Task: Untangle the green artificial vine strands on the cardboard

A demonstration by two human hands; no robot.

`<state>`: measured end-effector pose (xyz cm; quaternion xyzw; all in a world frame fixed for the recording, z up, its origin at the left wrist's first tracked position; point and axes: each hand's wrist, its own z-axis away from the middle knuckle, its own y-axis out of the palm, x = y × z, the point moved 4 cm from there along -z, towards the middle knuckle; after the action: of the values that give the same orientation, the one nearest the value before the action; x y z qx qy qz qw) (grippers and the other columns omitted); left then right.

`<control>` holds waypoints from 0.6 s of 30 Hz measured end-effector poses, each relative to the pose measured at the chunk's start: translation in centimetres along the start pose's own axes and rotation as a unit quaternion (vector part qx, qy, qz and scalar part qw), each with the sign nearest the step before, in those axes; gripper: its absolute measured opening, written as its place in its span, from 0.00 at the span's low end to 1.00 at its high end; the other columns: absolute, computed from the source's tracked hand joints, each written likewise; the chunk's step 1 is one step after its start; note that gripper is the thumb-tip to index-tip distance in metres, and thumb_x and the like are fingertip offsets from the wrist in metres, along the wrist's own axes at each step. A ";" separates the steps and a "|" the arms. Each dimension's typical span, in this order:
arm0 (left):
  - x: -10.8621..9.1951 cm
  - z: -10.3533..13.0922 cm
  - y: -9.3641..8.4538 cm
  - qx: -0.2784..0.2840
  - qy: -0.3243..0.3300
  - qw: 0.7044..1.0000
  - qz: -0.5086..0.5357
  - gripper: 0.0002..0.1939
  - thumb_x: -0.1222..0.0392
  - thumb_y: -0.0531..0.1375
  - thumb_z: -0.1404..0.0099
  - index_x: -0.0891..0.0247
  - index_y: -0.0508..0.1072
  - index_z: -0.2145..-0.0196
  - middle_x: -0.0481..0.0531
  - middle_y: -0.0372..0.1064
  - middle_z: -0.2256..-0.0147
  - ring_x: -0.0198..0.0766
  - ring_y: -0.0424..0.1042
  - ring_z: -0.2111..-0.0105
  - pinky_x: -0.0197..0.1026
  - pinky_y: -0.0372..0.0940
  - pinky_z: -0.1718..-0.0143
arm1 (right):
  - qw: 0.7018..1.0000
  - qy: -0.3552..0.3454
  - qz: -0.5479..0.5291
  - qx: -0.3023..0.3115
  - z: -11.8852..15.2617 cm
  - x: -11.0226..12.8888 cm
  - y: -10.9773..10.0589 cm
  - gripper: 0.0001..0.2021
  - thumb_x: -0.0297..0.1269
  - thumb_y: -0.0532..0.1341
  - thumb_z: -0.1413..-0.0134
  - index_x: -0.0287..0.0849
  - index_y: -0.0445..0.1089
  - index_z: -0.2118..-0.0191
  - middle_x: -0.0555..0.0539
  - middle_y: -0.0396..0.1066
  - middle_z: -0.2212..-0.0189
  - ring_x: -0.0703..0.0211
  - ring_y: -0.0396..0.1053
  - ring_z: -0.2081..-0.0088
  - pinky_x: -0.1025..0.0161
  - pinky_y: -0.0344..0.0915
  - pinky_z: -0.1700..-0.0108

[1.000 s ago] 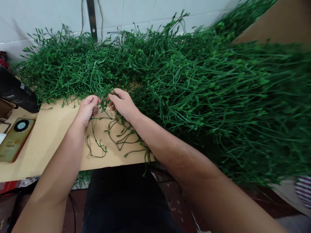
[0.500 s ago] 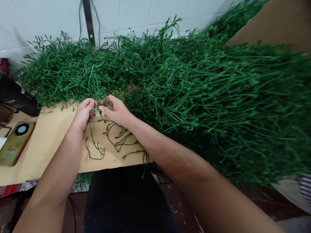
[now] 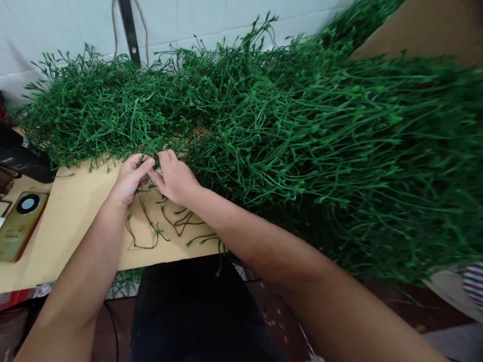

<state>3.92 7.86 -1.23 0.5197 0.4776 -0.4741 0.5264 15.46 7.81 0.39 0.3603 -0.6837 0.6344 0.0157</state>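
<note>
My left hand (image 3: pixel 131 177) is closed in a pinch on a thin green artificial plant stem (image 3: pixel 142 205), part of which hangs below the fingers. Close beside it, my right hand (image 3: pixel 176 177) has its thumb and fingers together near the left fingertips, gripping green stem too. Where the fingertips meet, the stem is mostly hidden. Several loose stems (image 3: pixel 180 226) lie on the tan board (image 3: pixel 86 216) under my hands. A large heap of green stems (image 3: pixel 234 110) with small budded tips spreads just beyond and to the right.
At the left edge lie a dark bottle (image 3: pixel 26 151) and a phone (image 3: pixel 20 226) with a round camera ring. A white tiled wall (image 3: pixel 204 20) with a metal upright (image 3: pixel 129 32) stands behind. A cardboard flap (image 3: pixel 426 32) rises at the back right. More stems (image 3: pixel 126 282) show under the board.
My right hand has turned, its back now more toward me, and its fingertips have closed in against my left hand. The whole view has shifted slightly.
</note>
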 end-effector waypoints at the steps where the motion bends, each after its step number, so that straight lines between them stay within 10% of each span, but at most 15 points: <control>1: 0.0 0.0 0.1 -0.011 -0.005 1.000 -0.006 0.19 0.52 0.68 0.55 0.64 0.63 0.76 0.41 0.54 0.83 0.23 0.52 0.85 0.29 0.46 0.85 | 1.000 -0.004 0.015 0.010 0.1 0.2 0.1 0.16 0.41 0.47 0.39 0.34 0.57 0.53 0.36 0.59 0.54 0.56 0.66 0.63 0.60 0.61 0.64; 18: 0.0 0.2 0.7 -0.050 0.008 0.995 -0.081 0.12 0.61 0.60 0.44 0.63 0.59 0.78 0.41 0.48 0.83 0.24 0.49 0.85 0.29 0.46 0.85 | 0.991 -0.018 -0.109 -0.068 -0.8 -1.2 -0.5 0.10 0.40 0.50 0.42 0.41 0.58 0.72 0.48 0.59 0.72 0.62 0.56 0.68 0.64 0.55 0.64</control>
<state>4.58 7.68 -1.12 0.4559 0.5452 -0.4869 0.5078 16.30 9.12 0.38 0.4421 -0.6822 0.5741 0.0974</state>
